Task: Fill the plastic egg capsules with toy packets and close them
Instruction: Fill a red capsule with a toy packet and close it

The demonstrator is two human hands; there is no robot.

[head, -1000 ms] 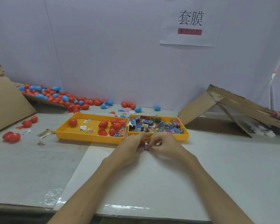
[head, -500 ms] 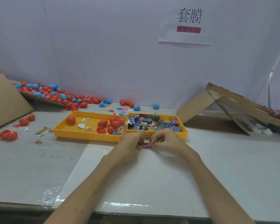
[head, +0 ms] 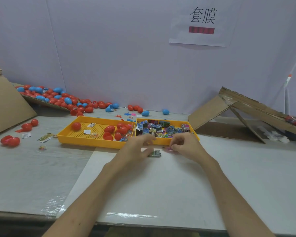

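Risk: with the left hand (head: 137,147) loosely spread just beside the toy packet (head: 155,153) on the white sheet (head: 160,185) and the right hand (head: 184,146) pinching a small pink piece (head: 169,148), either item can slip astray, since the egg capsules (head: 109,129) lie apart in the yellow tray (head: 85,142).

Both bare forearms reach forward, wrists apart; the left hand (head: 137,146) is blurred, fingers loosely spread, while the right hand (head: 184,145) curls, fingertips (head: 173,147) pinching a pink packet (head: 168,148)
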